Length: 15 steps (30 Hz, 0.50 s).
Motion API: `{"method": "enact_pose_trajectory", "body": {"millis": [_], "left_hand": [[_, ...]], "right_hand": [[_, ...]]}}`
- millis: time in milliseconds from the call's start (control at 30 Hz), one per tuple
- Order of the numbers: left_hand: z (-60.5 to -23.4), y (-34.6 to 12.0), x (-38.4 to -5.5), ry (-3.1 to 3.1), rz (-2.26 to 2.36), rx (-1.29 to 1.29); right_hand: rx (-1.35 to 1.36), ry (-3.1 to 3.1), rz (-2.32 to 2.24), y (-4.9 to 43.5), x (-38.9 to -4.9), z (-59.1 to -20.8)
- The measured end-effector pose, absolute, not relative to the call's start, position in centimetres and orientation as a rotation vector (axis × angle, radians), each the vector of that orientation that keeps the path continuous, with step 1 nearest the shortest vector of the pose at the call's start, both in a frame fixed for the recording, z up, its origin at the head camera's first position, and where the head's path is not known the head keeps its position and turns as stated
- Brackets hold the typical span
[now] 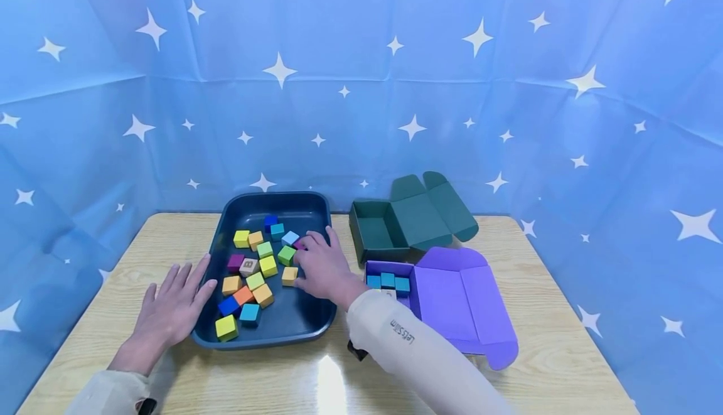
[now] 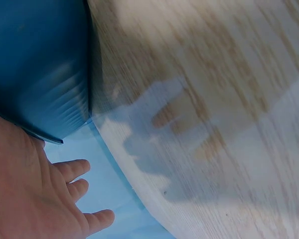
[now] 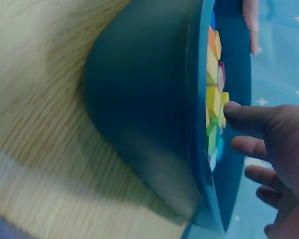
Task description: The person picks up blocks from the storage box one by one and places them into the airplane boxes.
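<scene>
A dark blue tray [image 1: 305, 321] holds several coloured wooden cubes, among them a yellow cube [image 1: 226, 328], a teal cube [image 1: 250, 315] and a plain cube with a letter B [image 1: 248, 267]. My right hand [image 1: 324, 267] reaches over the tray's right rim with its fingers spread, close to a green cube [image 1: 286, 255] and a light orange cube [image 1: 290, 276]. Nothing shows between its thumb and fingers in the right wrist view. My left hand [image 1: 175, 305] lies at the tray's left rim with fingers extended, holding nothing; its palm [image 2: 20, 184] shows in the left wrist view.
Right of the tray stands an open purple box [image 1: 417, 289] with teal cubes [image 1: 402, 286] and a lettered cube inside, partly hidden by my right sleeve. Behind it is an open dark green box [image 1: 378, 255]. A starry blue curtain [image 1: 361, 107] surrounds the wooden table [image 1: 553, 314].
</scene>
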<state>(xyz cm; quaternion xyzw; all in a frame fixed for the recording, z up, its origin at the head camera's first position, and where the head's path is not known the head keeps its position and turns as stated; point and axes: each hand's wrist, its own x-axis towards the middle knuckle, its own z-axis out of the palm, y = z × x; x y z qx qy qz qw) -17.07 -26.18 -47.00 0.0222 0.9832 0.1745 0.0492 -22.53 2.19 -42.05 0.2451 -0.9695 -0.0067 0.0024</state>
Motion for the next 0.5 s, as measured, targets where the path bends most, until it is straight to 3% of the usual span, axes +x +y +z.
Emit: {"method": "enact_pose_trajectory", "body": {"millis": [500], "left_hand": [[-47.0,-26.3,-17.2,2.984,0.537,0.061]], "right_hand": [[0.720,-3.085,-0.082,0.3,-24.1,-44.9]]}}
